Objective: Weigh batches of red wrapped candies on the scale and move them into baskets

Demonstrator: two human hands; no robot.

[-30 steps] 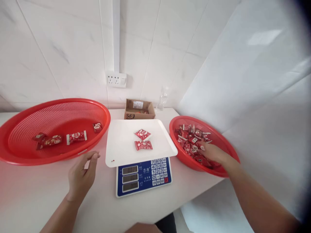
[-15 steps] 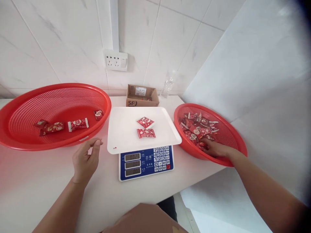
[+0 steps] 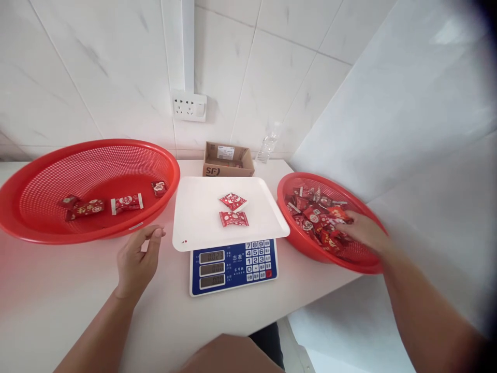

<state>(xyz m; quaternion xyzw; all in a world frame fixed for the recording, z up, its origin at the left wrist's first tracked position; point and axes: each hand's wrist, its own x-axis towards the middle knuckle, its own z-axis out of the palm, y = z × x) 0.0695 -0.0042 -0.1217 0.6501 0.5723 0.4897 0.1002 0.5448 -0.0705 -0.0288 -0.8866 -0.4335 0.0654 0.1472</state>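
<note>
My right hand is over the right red basket, its fingers closed on a red wrapped candy. Below it lies a heap of similar red candies. My left hand hovers at the front of the left red basket, thumb and forefinger pinched together with nothing visible in them. Two red candy packets, one behind the other, rest on the white tray of a blue scale. Several candies sit in the left basket.
Behind the tray stands a small open cardboard box, with a clear plastic bottle to its right. A tiled wall with a socket closes off the back. The white table ends in a slanting edge at front right.
My right hand has lifted slightly out of the heap and shifted right, and a red candy now shows in its fingers. The left hand stays nearly still. The view has tilted a little.
</note>
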